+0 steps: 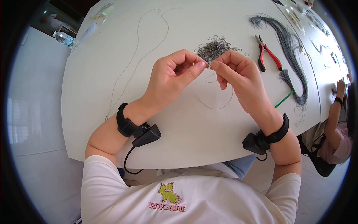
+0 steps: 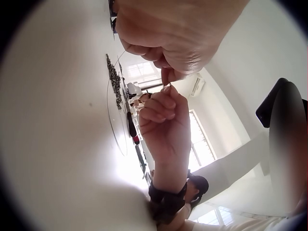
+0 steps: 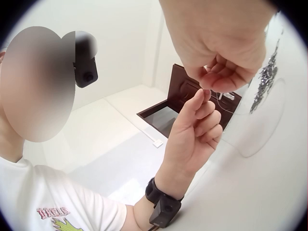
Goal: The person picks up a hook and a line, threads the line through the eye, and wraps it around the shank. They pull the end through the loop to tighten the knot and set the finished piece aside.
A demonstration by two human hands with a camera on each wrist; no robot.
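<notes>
In the head view both hands meet tip to tip above the white table, just in front of a heap of small dark fish hooks (image 1: 214,50). My left hand (image 1: 169,71) pinches something tiny, like a fish hook, between thumb and index finger. Right against it, my right hand (image 1: 238,72) pinches a thin line (image 1: 220,108), which hangs below in a loose loop. From the right wrist view, the left hand (image 3: 195,130) has its other fingers curled in. Fingertips largely cover the tiny piece, and I cannot tell how the line runs round it.
Red-handled pliers (image 1: 269,54) lie to the right of the heap. Beyond them stretches a bundle of dark grey strands (image 1: 294,48) with a green tie (image 1: 284,98). Another long line (image 1: 138,52) lies at the left. A bottle (image 1: 64,39) is at the far left; another person (image 1: 337,130) sits at the right.
</notes>
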